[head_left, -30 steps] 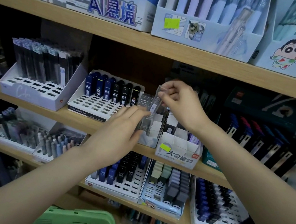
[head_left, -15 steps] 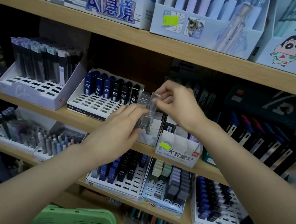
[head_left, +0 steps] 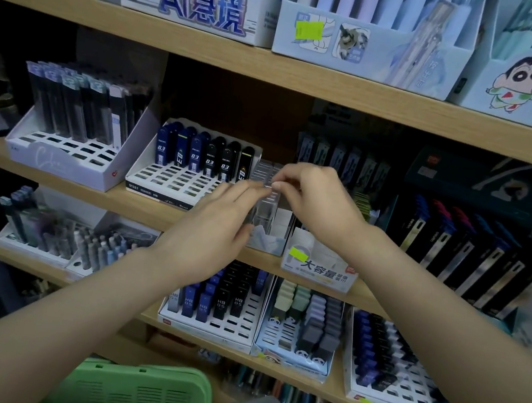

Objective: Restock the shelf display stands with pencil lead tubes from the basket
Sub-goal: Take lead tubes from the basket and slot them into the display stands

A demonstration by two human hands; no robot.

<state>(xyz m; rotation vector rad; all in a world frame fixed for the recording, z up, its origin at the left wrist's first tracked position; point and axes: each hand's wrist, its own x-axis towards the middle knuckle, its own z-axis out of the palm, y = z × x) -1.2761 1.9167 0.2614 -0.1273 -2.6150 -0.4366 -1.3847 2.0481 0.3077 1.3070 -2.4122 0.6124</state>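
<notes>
Seating tube: your R hand point(head_left: 318, 205) pinches the top of a clear lead tube point(head_left: 265, 206) w/ thumb + forefinger. The tube is upright and its lower end looks to be in the small stand point(head_left: 267, 243) on the mid shelf point(head_left: 155, 210).
L hand point(head_left: 217, 225): fingers straight, holding nothing. Tips are beside the tube; can't tell if touching.
Basket: green basket point(head_left: 137, 394) sits low, well apart from the stand.
Risk, slip: tube looks slick, so a light pinch may let it drop behind the row.
Risk, jam: push it in tilted and it may catch the slot edge or tip neighbours.
Risk, knock: your L fingers are near the 0.3 tubes point(head_left: 196, 155), and a sideways sweep could topple them.
</notes>
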